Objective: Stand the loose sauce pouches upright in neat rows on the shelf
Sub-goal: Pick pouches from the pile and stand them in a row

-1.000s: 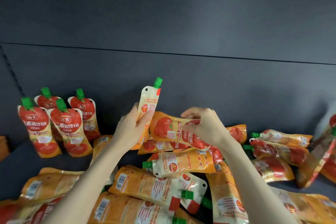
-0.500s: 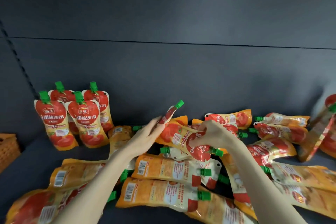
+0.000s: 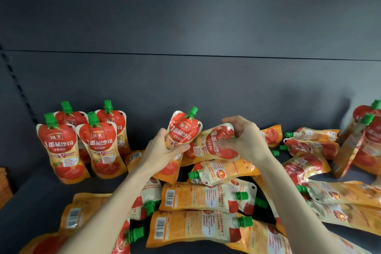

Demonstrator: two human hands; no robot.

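Progress is at an early stage. Four standing pouches [image 3: 82, 142] form two short rows against the back wall [image 3: 206, 80] at the left end of the shelf [image 3: 35, 198]. Right of that group, most of the stock lies flat in a loose pile [image 3: 202, 202], and a few more pouches [image 3: 362, 136] lean at the far right.

Your left hand [image 3: 162, 152] is closed around the lower half of one pouch [image 3: 183, 128], held nearly upright just right of the standing group, cap up, front label facing you. Your right hand [image 3: 245, 140] is half open, fingers curled over a second pouch [image 3: 216, 144] lying on the pile; a firm grip cannot be confirmed.

Each pouch is soft, red and orange, with a green screw cap and a flat base.
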